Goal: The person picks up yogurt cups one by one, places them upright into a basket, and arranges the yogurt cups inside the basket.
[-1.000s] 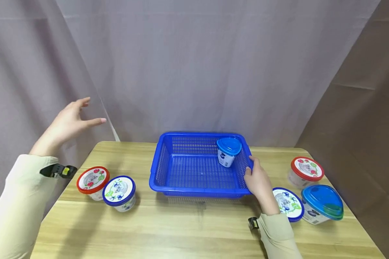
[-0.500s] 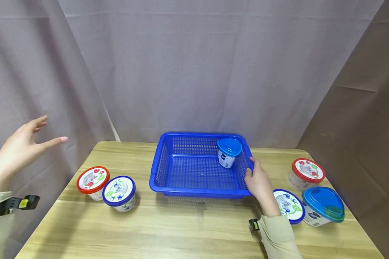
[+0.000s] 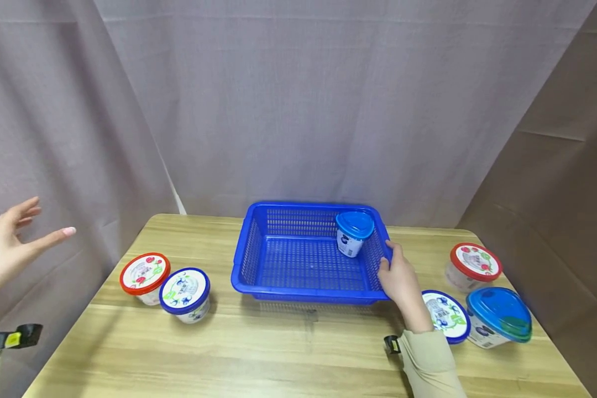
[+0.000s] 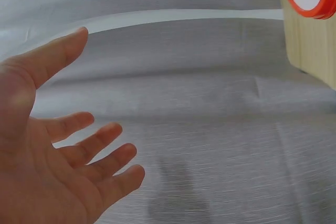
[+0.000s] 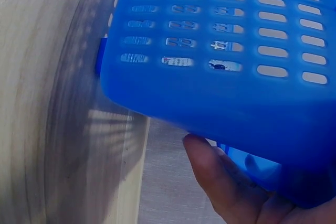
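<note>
My right hand (image 3: 401, 283) grips the right rim of a blue plastic basket (image 3: 308, 293), thumb and fingers on either side of it. In the right wrist view, a fingertip (image 5: 197, 148) shows at the edge of the slotted basket wall (image 5: 173, 93). Inside the basket, in its back right corner, stands a white yogurt tub with a blue lid (image 3: 355, 224). Off the table's left side, my left hand (image 3: 5, 249) is raised in the air, holding nothing. Its thumb and spread fingers (image 4: 113, 158) show in the left wrist view.
At the left of the table (image 3: 258, 359) stand a red-rimmed tub (image 3: 145, 274) and a blue-rimmed tub (image 3: 185, 292). On the right are another red-rimmed tub (image 3: 475, 262), a blue-rimmed tub (image 3: 448, 316) partly behind my forearm, and a blue-lidded tub (image 3: 499, 312). Grey curtain (image 3: 298, 110) hangs behind.
My left hand has moved left and down, away from above the left tubs, to the edge of the view. The right hand has stayed on the basket rim.
</note>
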`<state>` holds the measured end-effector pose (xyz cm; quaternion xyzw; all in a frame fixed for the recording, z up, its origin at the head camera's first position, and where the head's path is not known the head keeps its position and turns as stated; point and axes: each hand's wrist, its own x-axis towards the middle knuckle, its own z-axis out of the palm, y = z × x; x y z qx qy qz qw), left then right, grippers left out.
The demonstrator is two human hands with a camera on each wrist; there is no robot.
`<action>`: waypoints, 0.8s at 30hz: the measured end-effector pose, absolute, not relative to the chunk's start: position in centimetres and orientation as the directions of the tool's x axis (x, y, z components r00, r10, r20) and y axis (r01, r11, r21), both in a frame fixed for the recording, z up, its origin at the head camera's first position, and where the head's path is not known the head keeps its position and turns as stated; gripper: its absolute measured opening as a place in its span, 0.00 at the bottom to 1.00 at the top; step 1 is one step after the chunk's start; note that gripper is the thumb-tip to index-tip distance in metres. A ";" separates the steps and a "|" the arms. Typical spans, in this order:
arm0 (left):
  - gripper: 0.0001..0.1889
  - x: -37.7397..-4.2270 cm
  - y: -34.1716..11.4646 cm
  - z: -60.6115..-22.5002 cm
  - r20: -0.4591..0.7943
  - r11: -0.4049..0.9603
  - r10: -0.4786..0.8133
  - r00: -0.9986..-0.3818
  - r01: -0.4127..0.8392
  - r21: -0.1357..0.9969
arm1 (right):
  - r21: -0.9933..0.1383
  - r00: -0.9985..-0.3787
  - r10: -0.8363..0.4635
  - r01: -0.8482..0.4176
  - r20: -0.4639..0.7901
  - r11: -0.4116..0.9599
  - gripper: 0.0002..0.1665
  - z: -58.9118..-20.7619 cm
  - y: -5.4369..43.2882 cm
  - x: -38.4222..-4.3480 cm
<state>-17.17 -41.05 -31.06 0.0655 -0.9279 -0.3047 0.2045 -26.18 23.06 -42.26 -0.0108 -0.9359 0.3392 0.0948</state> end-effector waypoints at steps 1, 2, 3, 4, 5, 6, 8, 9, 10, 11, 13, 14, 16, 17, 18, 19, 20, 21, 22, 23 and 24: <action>0.49 -17.1 -41.0 -31.1 0.321 0.806 -0.241 -0.916 -0.004 0.592 | -0.637 -0.981 0.085 -0.045 0.172 0.769 0.31 -42.2 23.1 -26.2; 0.50 -17.0 -40.9 -31.2 0.302 0.804 -0.234 -0.924 -0.010 0.595 | -0.638 -0.981 0.085 -0.045 0.173 0.769 0.31 -42.2 23.0 -26.2; 0.51 -16.9 -40.9 -31.4 0.282 0.802 -0.224 -0.933 -0.012 0.597 | -0.638 -0.981 0.085 -0.045 0.173 0.769 0.31 -42.2 23.0 -26.1; 0.51 -16.9 -40.9 -31.5 0.269 0.797 -0.212 -0.939 -0.007 0.603 | -0.637 -0.981 0.086 -0.046 0.175 0.770 0.31 -42.2 23.0 -26.1; 0.52 -16.8 -40.8 -31.7 0.253 0.794 -0.207 -0.945 -0.011 0.607 | -0.636 -0.981 0.086 -0.046 0.174 0.770 0.31 -42.2 23.0 -26.1; 0.53 -16.8 -40.8 -31.9 0.241 0.793 -0.200 -0.950 -0.013 0.609 | -0.636 -0.981 0.085 -0.044 0.172 0.770 0.31 -42.2 23.0 -26.1; 0.53 -16.8 -40.7 -32.2 0.223 0.791 -0.186 -0.957 -0.010 0.612 | -0.637 -0.982 0.086 -0.041 0.167 0.770 0.31 -42.2 23.0 -26.1; 0.53 -16.8 -40.6 -32.4 0.215 0.787 -0.178 -0.960 -0.007 0.618 | -0.638 -0.982 0.086 -0.041 0.166 0.769 0.31 -42.2 23.0 -26.0; 0.53 -16.9 -40.5 -32.6 0.208 0.783 -0.170 -0.963 -0.005 0.622 | -0.638 -0.982 0.086 -0.042 0.168 0.769 0.31 -42.2 23.0 -26.1; 0.53 -16.9 -40.5 -32.8 0.199 0.781 -0.164 -0.966 -0.004 0.625 | -0.636 -0.982 0.085 -0.043 0.170 0.770 0.31 -42.2 23.0 -26.1; 0.53 -17.1 -40.5 -33.3 0.187 0.774 -0.142 -0.972 0.009 0.633 | -0.635 -0.980 0.086 -0.049 0.180 0.771 0.31 -42.3 23.1 -26.1; 0.53 -17.1 -40.5 -33.5 0.182 0.772 -0.133 -0.974 0.013 0.636 | -0.634 -0.979 0.086 -0.052 0.186 0.772 0.31 -42.3 23.1 -26.1; 0.53 -17.3 -40.4 -34.1 0.168 0.763 -0.117 -0.979 0.020 0.647 | -0.632 -0.978 0.085 -0.056 0.191 0.773 0.30 -42.3 23.1 -26.0; 0.53 -17.3 -40.3 -34.4 0.159 0.759 -0.112 -0.981 0.019 0.650 | -0.631 -0.978 0.084 -0.057 0.192 0.774 0.30 -42.4 23.1 -26.0; 0.54 -17.4 -40.3 -34.8 0.152 0.756 -0.107 -0.983 0.019 0.654 | -0.632 -0.978 0.083 -0.057 0.190 0.773 0.30 -42.4 23.1 -26.0; 0.54 -17.4 -40.2 -35.1 0.144 0.752 -0.102 -0.984 0.018 0.659 | -0.632 -0.979 0.082 -0.056 0.188 0.773 0.30 -42.4 23.1 -26.0; 0.54 -17.5 -40.1 -35.4 0.134 0.746 -0.099 -0.986 0.016 0.666 | -0.631 -0.979 0.081 -0.056 0.187 0.773 0.30 -42.4 23.1 -25.9; 0.55 -17.5 -40.1 -35.7 0.126 0.741 -0.094 -0.988 0.015 0.671 | -0.631 -0.980 0.080 -0.056 0.185 0.773 0.30 -42.4 23.1 -25.9; 0.55 -17.5 -40.0 -35.9 0.116 0.734 -0.089 -0.989 0.014 0.679 | -0.632 -0.980 0.080 -0.055 0.183 0.773 0.30 -42.4 23.0 -25.9; 0.55 -17.6 -39.9 -36.2 0.110 0.729 -0.084 -0.990 0.014 0.684 | -0.631 -0.979 0.079 -0.057 0.186 0.774 0.30 -42.4 23.0 -26.0; 0.55 -17.6 -39.8 -36.4 0.109 0.723 -0.077 -0.991 0.020 0.690 | -0.630 -0.979 0.078 -0.060 0.190 0.775 0.30 -42.4 23.0 -26.0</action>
